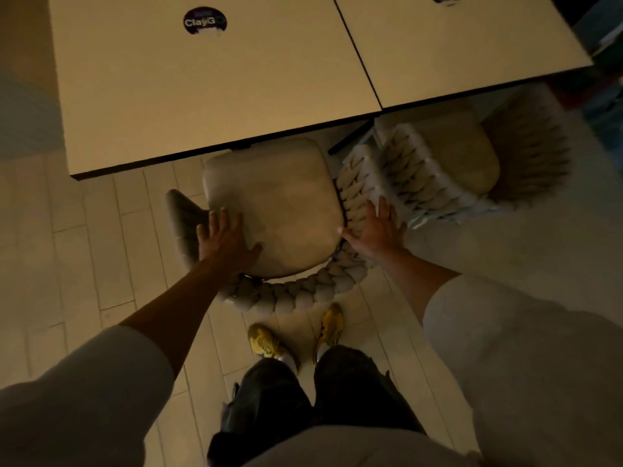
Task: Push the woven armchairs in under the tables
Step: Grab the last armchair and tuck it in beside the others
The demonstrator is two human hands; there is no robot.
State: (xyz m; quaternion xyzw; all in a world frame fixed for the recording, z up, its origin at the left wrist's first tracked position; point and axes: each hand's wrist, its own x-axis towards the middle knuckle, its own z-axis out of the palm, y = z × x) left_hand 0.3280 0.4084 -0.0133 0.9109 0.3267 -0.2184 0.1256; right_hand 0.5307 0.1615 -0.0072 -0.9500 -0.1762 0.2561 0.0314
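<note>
Almost under: armchair (276, 203) square to the table (202, 96)

Both hands lie flat, fingers straight, clasping nothing. The left hand (226, 237) presses the seat's rear left corner and the right hand (377, 230) rests on the woven right arm. The table is straight ahead, with the seat's front edge just at its rim, so the push should run directly away from the body. A second armchair (455, 163) stands close on the right

The left hand (224, 237) and right hand (377, 230) lie flat on the woven armchair (276, 200) at the table (202, 89) edge.
</note>
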